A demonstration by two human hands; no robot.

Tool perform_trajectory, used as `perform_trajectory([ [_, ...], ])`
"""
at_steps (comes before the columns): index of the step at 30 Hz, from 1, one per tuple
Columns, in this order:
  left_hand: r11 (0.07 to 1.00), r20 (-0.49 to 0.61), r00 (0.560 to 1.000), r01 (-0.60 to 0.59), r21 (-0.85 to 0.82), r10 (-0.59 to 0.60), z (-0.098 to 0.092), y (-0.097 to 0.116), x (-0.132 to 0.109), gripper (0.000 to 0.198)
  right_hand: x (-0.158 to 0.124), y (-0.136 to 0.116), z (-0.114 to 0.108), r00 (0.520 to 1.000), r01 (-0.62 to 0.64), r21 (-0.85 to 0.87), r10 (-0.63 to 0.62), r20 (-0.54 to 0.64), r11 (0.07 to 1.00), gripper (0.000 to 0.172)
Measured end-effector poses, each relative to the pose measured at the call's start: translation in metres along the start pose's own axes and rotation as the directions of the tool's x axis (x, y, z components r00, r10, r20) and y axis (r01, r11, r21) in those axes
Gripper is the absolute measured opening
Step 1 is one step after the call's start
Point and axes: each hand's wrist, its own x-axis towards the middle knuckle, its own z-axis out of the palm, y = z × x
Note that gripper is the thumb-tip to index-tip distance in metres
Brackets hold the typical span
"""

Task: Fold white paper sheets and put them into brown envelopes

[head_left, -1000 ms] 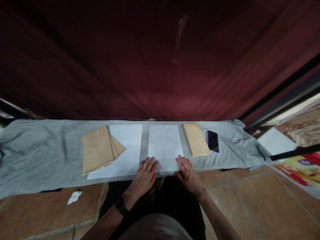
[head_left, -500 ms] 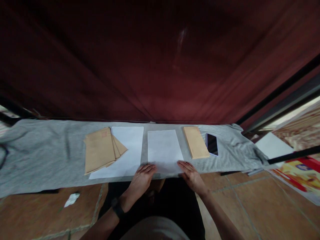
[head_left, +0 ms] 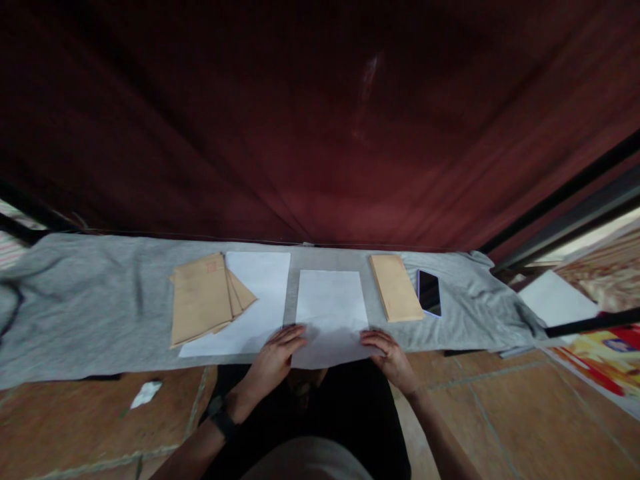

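Note:
A white sheet of paper [head_left: 330, 310] lies in front of me on a grey cloth [head_left: 100, 307]. Its near edge sticks out over the cloth's front edge. My left hand [head_left: 277, 357] pinches the sheet's near left corner. My right hand [head_left: 390, 357] grips the near right corner, fingers curled over the edge. To the left, a larger white sheet [head_left: 253, 303] lies under a fanned pile of brown envelopes [head_left: 203, 297]. To the right sit a neat stack of brown envelopes [head_left: 396, 287] and a black phone [head_left: 429, 292].
A dark red curtain [head_left: 320, 133] hangs behind the cloth. The floor is brown tile [head_left: 500, 413], with a crumpled white scrap [head_left: 145, 393] at the left. A white sheet [head_left: 555, 300] and a colourful printed poster [head_left: 610, 353] lie at the right, behind a black bar.
My hands went from lying flat on the sheet's near edge to gripping its two near corners. The sheet has slid toward me, past the cloth's edge.

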Motion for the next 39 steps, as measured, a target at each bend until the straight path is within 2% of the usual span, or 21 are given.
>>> perform_trajectory([
  [4,0.967,-0.034,0.98,0.188,-0.172,-0.197,-0.005,0.0,0.02,0.023,0.014,0.001,-0.002,0.983,-0.184,0.044,0.185,-0.011,0.982,0.028],
  [7,0.909,-0.025,0.956,0.269,-0.318,-0.292,-0.01,-0.003,0.033,0.022,0.028,0.003,-0.001,0.954,-0.295,0.102,0.299,-0.032,0.95,0.038],
  [11,0.841,-0.043,0.906,0.372,-0.392,-0.421,-0.012,-0.007,0.049,0.024,0.051,0.006,0.003,0.934,-0.324,0.12,0.337,-0.116,0.939,0.046],
  [18,0.83,-0.088,0.845,0.491,-0.266,-0.528,-0.008,-0.008,0.071,0.029,0.082,0.01,0.013,0.918,-0.365,-0.069,0.346,-0.195,0.928,0.049],
  [27,0.759,-0.05,0.76,0.649,0.048,-0.647,-0.017,-0.005,0.098,0.029,0.113,0.007,0.023,0.91,-0.414,-0.4,0.36,-0.206,0.818,0.035],
  [35,0.705,-0.039,0.719,0.688,0.173,-0.693,-0.014,-0.012,0.115,0.033,0.132,0.011,0.027,0.915,-0.403,-0.501,0.329,-0.232,0.766,0.031],
  [39,0.699,-0.075,0.727,0.68,0.223,-0.683,-0.01,-0.015,0.122,0.034,0.138,0.015,0.029,0.923,-0.382,-0.555,0.274,-0.27,0.739,0.033],
])
